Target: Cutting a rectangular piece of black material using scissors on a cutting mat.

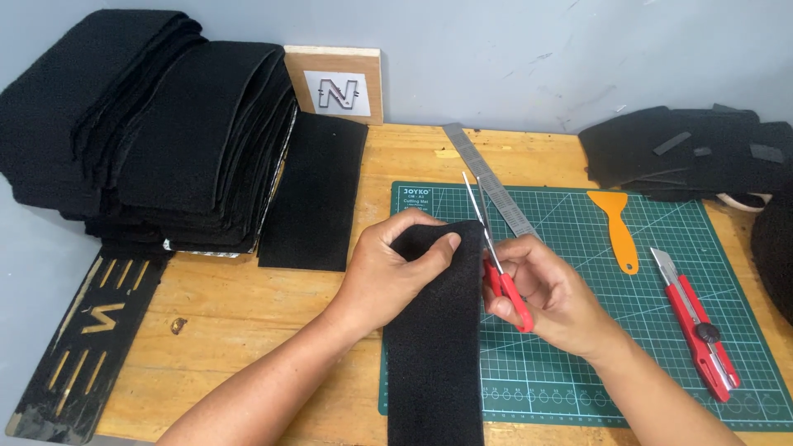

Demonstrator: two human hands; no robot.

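Observation:
My left hand (388, 268) grips the top end of a long black felt strip (435, 347) that runs down over the green cutting mat (578, 330) toward me. My right hand (549, 297) holds red-handled scissors (498, 260) upright, blades apart and pointing away, right beside the strip's right edge near its top corner.
A tall stack of black felt (157, 124) fills the back left, with one flat black piece (314, 190) beside it. On the mat lie a steel ruler (490, 180), an orange scraper (618, 227) and a red utility knife (698, 326). More black pieces (686, 149) sit back right; a dark stencil (78, 339) lies at left.

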